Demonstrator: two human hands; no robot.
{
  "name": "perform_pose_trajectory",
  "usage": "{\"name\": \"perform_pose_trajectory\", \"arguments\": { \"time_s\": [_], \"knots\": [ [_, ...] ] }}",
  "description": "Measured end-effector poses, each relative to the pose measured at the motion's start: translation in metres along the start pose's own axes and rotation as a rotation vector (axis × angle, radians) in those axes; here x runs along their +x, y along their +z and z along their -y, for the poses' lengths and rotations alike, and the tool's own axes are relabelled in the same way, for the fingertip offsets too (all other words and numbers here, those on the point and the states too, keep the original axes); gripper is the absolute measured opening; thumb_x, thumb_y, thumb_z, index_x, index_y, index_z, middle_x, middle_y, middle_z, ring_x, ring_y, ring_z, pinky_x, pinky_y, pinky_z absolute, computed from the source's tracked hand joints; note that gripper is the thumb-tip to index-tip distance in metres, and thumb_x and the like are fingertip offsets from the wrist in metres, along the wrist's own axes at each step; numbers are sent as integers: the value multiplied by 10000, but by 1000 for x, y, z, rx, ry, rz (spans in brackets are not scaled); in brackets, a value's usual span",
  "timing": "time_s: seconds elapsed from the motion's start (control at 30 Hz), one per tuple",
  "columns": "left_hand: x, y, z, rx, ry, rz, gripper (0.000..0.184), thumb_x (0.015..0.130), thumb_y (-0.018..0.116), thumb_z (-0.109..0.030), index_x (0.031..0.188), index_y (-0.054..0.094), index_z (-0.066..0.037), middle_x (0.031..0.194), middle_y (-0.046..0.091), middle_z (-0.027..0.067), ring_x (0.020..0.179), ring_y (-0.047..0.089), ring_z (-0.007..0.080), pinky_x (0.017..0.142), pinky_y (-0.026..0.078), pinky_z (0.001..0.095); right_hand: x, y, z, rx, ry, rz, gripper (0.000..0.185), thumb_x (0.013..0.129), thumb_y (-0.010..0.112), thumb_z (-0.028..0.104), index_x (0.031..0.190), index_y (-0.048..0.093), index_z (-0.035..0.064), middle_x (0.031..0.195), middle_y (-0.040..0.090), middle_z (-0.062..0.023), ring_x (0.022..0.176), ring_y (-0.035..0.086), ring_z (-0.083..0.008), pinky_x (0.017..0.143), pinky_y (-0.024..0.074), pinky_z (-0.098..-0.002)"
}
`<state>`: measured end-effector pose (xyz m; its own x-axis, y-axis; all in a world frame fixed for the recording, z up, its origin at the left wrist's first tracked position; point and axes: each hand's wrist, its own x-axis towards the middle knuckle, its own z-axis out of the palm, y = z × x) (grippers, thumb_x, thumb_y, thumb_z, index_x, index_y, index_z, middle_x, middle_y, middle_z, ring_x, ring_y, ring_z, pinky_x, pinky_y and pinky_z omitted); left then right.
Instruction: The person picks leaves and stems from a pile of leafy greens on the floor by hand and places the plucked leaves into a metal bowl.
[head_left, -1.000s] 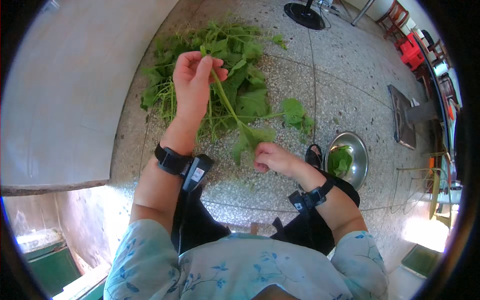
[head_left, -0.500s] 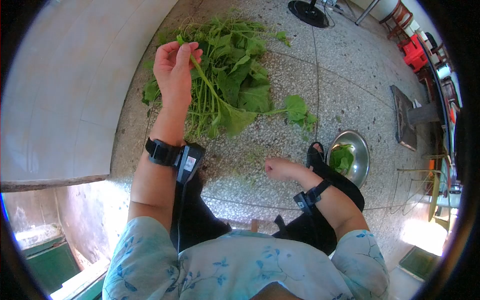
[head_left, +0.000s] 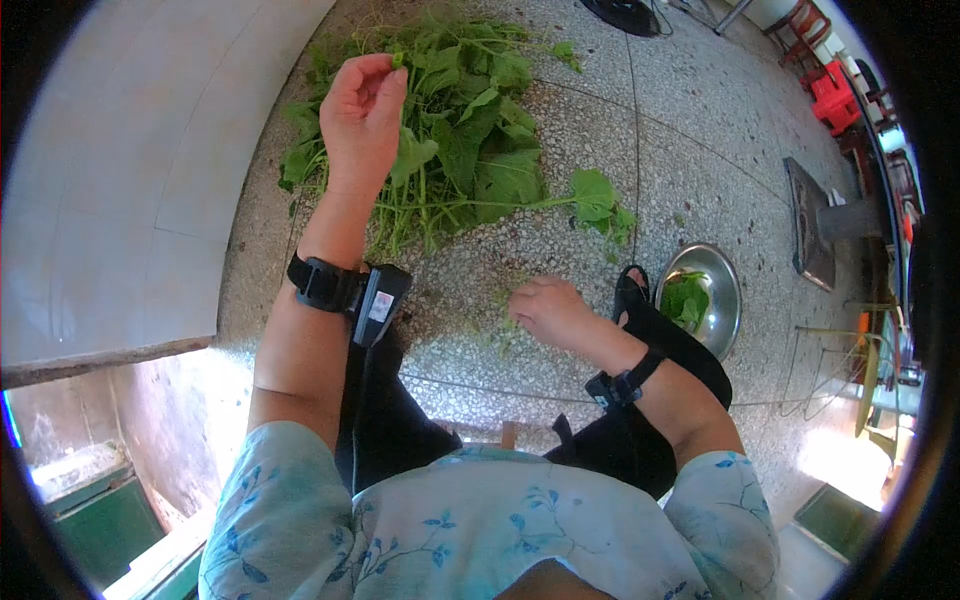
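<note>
My left hand (head_left: 362, 115) is raised over the pile of leafy green vines (head_left: 510, 180) on the floor. Thumb and fingers pinch a leafy green stem (head_left: 398, 62), whose tip pokes out at the fingertips; a leaf (head_left: 412, 155) hangs just below that hand. My right hand (head_left: 550, 312) is low over the floor in front of my knees, near small green scraps. Its fingers are curled, and whatever they hold is hidden. To the right, a steel bowl (head_left: 730, 300) contains some green leaves (head_left: 685, 300).
A pale tiled block (head_left: 120, 180) borders the left side. My sandalled foot (head_left: 630, 290) is beside the bowl. Further right are a dark flat base with a post (head_left: 810, 225), a wire rack (head_left: 835, 365) and a red stool (head_left: 832, 98). A round black stand base (head_left: 625, 12) is at the top.
The left hand has moved slightly up and right, and the long stem no longer stretches across the pile from it. My right hand has shifted a little left and up, turning knuckles-up.
</note>
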<state>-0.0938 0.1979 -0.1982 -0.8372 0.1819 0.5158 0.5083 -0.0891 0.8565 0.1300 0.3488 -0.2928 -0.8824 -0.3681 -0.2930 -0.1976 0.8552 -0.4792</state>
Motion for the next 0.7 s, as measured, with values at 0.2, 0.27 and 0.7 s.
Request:
{"name": "perform_pose_trajectory", "arguments": {
  "time_s": [0.2, 0.27, 0.7],
  "knots": [
    [-14, 18, -8, -209, -167, 90, 117, 821, 471, -33, 933, 505, -29, 852, 544, 35, 773, 531, 96, 680, 485, 253, 2, -43, 6, 170, -211, -410, 144, 733, 529, 101, 868, 569, 72, 780, 593, -71, 800, 573, -229, 694, 469, -322],
    [-27, 30, -8, -227, -237, 333, 128, 830, 445, -26, 947, 499, -28, 869, 542, 37, 791, 530, 108, 676, 477, 251, -2, -77, 25, 646, 64, -714, 177, 768, 542, 126, 918, 542, 31, 785, 593, -77, 760, 581, -174, 681, 459, -274],
    [-62, 67, -34, 267, 230, 681, 176, 718, 513, 63, 876, 538, -10, 787, 553, 129, 721, 562, 268, 606, 449, 287, -1, -107, 6, 782, 164, -820, 122, 763, 542, 99, 797, 556, -18, 644, 573, -43, 580, 517, -74, 527, 417, -219]
  ]
}}
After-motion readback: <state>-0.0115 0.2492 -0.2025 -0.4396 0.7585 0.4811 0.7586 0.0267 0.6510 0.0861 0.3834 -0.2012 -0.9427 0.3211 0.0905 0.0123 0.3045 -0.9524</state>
